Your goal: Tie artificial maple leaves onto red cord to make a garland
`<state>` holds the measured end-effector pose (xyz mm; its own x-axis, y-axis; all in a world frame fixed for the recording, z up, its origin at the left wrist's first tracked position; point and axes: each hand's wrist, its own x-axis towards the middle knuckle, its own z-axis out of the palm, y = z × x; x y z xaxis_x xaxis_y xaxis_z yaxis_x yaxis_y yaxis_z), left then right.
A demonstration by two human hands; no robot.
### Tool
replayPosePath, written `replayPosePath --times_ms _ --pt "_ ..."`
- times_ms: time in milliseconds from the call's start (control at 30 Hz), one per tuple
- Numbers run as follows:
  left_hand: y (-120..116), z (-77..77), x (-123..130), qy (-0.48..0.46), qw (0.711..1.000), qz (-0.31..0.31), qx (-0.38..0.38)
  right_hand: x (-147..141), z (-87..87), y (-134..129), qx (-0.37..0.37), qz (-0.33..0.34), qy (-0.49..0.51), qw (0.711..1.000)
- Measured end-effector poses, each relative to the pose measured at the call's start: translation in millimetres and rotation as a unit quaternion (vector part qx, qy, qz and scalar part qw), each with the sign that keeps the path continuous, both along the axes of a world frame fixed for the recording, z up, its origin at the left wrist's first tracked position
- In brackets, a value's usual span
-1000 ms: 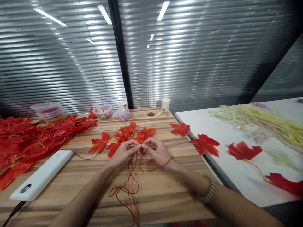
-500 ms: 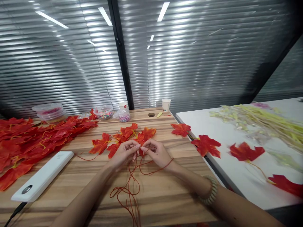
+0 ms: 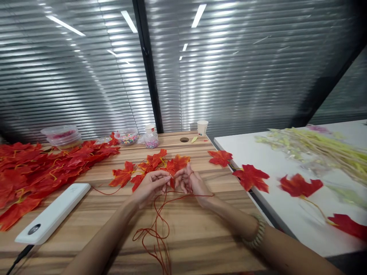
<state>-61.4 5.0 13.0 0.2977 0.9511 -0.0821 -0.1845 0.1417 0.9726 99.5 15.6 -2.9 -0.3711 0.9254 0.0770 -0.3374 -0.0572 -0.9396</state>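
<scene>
In the head view my left hand (image 3: 155, 184) is closed in a pinch on a thin red cord (image 3: 156, 229) near a red leaf's tip. My right hand (image 3: 193, 185) is close beside it, fingers curled and thumb raised, with the cord looped across the thumb and running past the wrist. Its fingertips are partly hidden. Loose loops of cord hang down the wooden table toward me. Artificial red-orange maple leaves (image 3: 156, 158) on yellow stems lie just behind both hands.
A heap of red maple leaves (image 3: 57, 164) and a white power bank (image 3: 54, 214) are at left. Bead containers (image 3: 127, 137) and paper cups (image 3: 202, 127) stand at the back. More leaves (image 3: 250, 177) reach the white table (image 3: 286, 229), which holds yellow stems (image 3: 321, 149).
My right thumb has lifted from its pinch, and the cord now loops over it. Cord near the right wrist lies straighter. My left hand keeps its pinch.
</scene>
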Motion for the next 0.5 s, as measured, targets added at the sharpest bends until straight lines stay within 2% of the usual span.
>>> replayPosePath --times_ms 100,233,500 --pt "1.0 1.1 -0.8 -0.046 0.999 0.028 0.002 -1.5 -2.1 -2.8 0.002 0.027 -0.029 0.999" --pt "1.4 0.3 -0.9 -0.081 0.995 0.052 -0.011 -2.1 -5.3 -5.2 0.046 0.054 -0.082 0.994" --pt "0.9 0.9 3.6 -0.118 0.992 0.045 -0.006 -0.3 -8.4 -8.5 0.152 0.086 -0.154 0.972"
